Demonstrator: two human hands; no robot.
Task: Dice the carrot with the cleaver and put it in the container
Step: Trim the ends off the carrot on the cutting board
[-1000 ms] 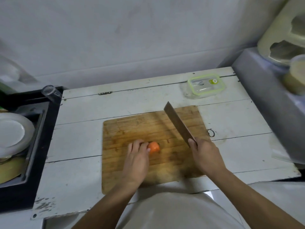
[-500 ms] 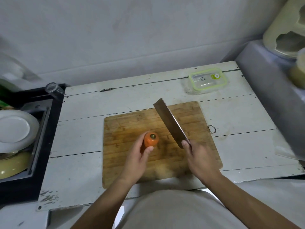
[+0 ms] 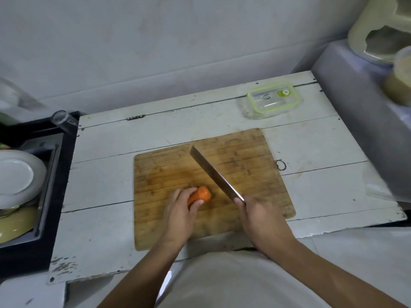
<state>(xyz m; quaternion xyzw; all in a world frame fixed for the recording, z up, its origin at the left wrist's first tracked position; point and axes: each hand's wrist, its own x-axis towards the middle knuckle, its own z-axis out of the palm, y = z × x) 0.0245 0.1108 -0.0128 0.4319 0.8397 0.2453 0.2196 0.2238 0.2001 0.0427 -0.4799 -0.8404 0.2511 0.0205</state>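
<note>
An orange carrot lies on the wooden cutting board, its thick end pointing up and right. My left hand holds it down, fingers and thumb curled round it, so most of the carrot is hidden. My right hand grips the handle of the cleaver, whose blade slants up and left, just right of the carrot's end. A clear container with a green-rimmed lid stands shut at the back right of the white table.
A black sink at the left holds white plates and a yellowish dish. A glass lies on the sink's rim. A grey raised ledge with jars stands at the right. A metal ring hangs off the board's right edge.
The carrot was tipped up on end half a second ago and now lies flat under my left hand. The cleaver blade has moved closer to the carrot's end.
</note>
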